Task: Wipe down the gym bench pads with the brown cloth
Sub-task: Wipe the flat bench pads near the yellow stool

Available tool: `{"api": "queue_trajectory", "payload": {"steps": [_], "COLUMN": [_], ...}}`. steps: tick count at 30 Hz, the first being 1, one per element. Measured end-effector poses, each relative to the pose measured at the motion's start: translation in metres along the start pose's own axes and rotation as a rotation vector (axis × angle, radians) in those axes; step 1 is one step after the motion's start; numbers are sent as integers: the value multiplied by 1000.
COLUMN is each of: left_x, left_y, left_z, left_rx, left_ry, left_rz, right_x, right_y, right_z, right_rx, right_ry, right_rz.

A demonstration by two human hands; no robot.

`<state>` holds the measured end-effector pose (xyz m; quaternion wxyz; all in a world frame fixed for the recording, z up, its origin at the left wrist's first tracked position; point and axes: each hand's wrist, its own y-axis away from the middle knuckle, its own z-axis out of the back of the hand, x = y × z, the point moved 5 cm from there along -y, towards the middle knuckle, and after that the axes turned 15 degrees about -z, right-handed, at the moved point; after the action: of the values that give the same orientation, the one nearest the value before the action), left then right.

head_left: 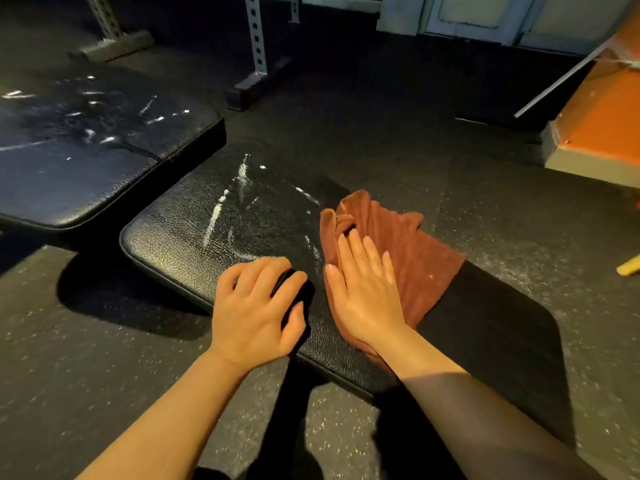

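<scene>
The black seat pad (194, 237) lies in the middle, streaked with white chalky marks. A second, larger black pad (86, 161) sits at the upper left and carries white marks too. The brown cloth (408, 251) is spread over the right part of the seat pad and hangs off its far edge. My right hand (367, 289) presses flat on the cloth with straight fingers. My left hand (256, 306) rests on the bare pad just left of the cloth, fingers bent. The dark patch under its fingers looks like shadow.
Speckled black rubber floor (104, 358) surrounds the bench. Perforated steel rack uprights (258, 46) stand on feet at the back. An orange box with a grey edge (595, 133) sits at the right, and a yellow stick end (628, 266) pokes in at the right edge.
</scene>
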<state>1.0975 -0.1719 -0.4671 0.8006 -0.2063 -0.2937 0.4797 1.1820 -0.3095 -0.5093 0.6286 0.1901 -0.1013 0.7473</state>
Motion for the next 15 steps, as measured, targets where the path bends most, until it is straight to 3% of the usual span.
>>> {"api": "queue_trajectory", "payload": {"steps": [5,8,12,15], "left_x": [10,48,108,109], "left_y": [2,15,31,28], "left_z": [16,29,28,18], "left_rx": [-36,-56,11,-6], "left_ry": [57,-54,-116,-97], "left_rz": [35,49,191,10], "right_x": [-13,-3,36,64], "right_y": [51,50,24,-9], "right_z": [-8,-10,-7,-4], "right_rx": [18,35,-3,-19], "right_ry": [45,80,28,9], "right_rz": [79,62,21,-23]}}
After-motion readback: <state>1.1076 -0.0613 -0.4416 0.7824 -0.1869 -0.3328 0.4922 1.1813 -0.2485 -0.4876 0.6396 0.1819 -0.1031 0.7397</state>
